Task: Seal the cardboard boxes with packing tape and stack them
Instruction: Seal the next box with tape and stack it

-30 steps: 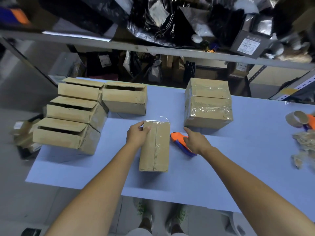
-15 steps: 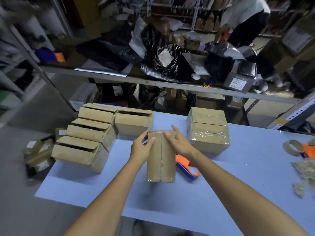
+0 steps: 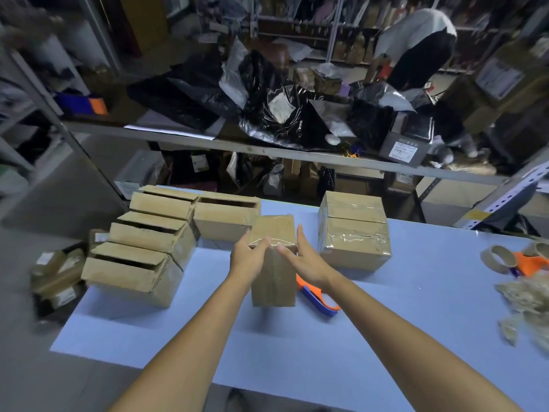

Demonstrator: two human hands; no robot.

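Observation:
A small taped cardboard box stands on end on the blue table, tipped up off its long side. My left hand grips its upper left edge with the thumb over a strip of clear tape. My right hand presses flat against its right side. An orange and blue tape dispenser lies on the table just right of the box, partly hidden by my right wrist. A stack of two sealed boxes stands to the right. Several unsealed boxes are grouped at the left.
Empty tape cores and a second orange dispenser lie at the table's right edge beside scraps of brown paper. A metal shelf with black bags runs behind the table. A person bends over in the background.
My right hand left the tape dispenser and came onto the box. Both hands have raised the box from lying flat to standing on end. The camera has tilted upward.

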